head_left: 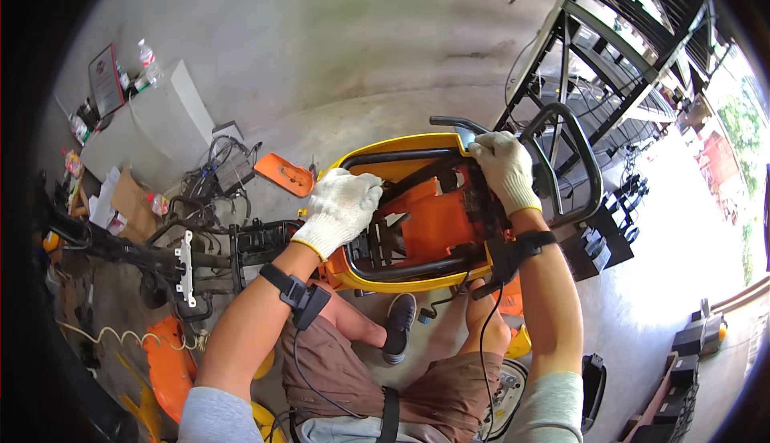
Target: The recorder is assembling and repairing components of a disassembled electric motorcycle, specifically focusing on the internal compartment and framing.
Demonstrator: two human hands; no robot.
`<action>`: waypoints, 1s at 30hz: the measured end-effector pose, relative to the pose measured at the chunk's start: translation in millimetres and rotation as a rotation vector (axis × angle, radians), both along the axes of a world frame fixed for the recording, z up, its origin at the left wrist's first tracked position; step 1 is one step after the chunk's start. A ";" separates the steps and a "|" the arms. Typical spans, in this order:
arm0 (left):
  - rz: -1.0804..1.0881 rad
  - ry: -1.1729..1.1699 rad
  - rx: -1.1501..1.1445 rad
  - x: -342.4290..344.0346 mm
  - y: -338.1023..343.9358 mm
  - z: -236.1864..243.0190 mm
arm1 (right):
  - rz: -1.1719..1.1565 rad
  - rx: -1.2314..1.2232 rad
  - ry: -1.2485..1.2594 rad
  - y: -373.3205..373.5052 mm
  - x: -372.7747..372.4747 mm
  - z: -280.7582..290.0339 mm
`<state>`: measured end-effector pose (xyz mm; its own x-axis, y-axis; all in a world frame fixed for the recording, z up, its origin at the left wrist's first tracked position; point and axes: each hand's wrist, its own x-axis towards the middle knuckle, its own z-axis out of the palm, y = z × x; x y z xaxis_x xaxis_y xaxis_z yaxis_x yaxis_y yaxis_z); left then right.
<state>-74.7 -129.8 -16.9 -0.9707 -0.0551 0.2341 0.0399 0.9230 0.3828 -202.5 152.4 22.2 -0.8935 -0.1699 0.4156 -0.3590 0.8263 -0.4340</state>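
In front of me is a yellow-and-orange vehicle body [377, 141] with an orange inner panel [429, 230], black tubes [413, 154] along its rim and a black looped bar [592, 178] at its right. My left hand [341, 202], in a white knit glove, has its fingers curled at the body's upper-left tube; what they grip is partly hidden. My right hand [501, 170], gloved likewise, is closed over the upper right corner of the body's frame, beside the looped bar. Black straps with small devices circle both my forearms.
A loose orange panel [281, 174] and black chassis parts [212, 260] lie leftward. Behind them stands a white cabinet [172, 122] with bottles. A metal rack [609, 58] rises at upper right. Orange and yellow panels [168, 363] lie below left; dark boxes [688, 343] at lower right.
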 end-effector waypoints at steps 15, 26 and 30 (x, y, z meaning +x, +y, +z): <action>0.027 -0.004 -0.013 0.3 0.8 0.6 | -0.023 -0.019 0.022 -3.0 2.7 -5.8; 0.007 0.016 0.023 1.6 0.0 -0.4 | 0.028 -0.077 0.032 -1.3 3.5 -4.5; 0.001 0.010 0.015 -0.1 -0.6 -0.8 | -0.033 -0.081 -0.027 -3.7 -0.8 -5.4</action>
<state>-74.8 -130.5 -17.7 -0.9681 -0.0595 0.2432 0.0431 0.9173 0.3958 -203.3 148.7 16.8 -0.9090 -0.1065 0.4030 -0.3194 0.7991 -0.5093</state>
